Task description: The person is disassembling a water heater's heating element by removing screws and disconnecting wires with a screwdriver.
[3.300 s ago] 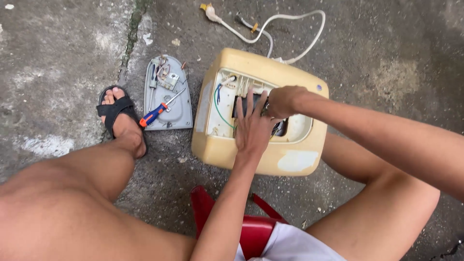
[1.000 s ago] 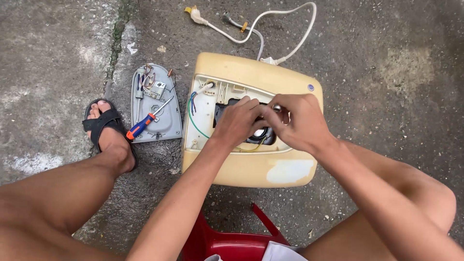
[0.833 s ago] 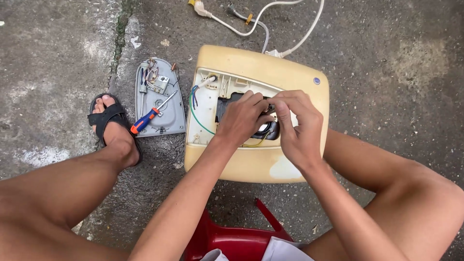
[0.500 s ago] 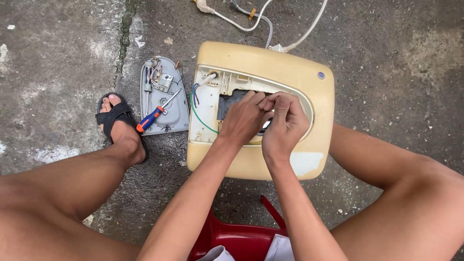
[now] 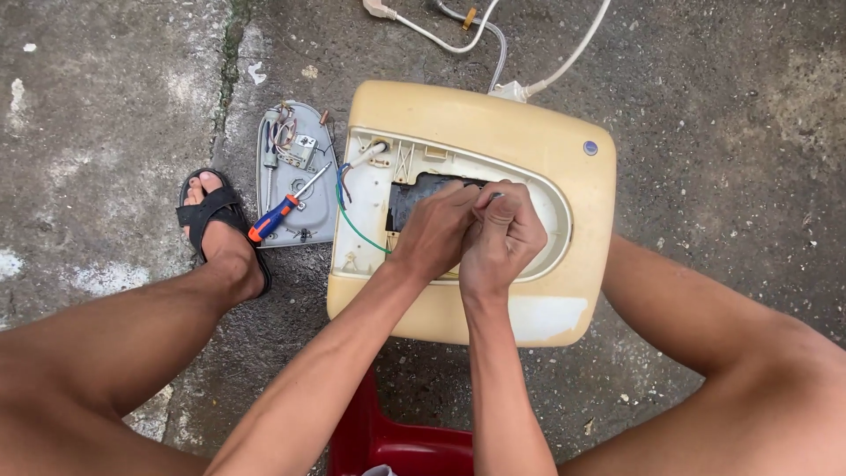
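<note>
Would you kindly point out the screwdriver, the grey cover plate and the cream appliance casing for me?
screwdriver [image 5: 270, 219], head view, on its orange and blue handle.
grey cover plate [image 5: 315, 226], head view, on its bare lower right part.
cream appliance casing [image 5: 480, 115], head view, on its top wall.

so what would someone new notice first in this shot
The cream appliance casing lying opened on the concrete, mid-frame, draws the eye, with the left hand and right hand pressed together inside its opening. To its left lies a grey cover panel with an orange-and-blue screwdriver on it, beside a sandalled foot.
</note>
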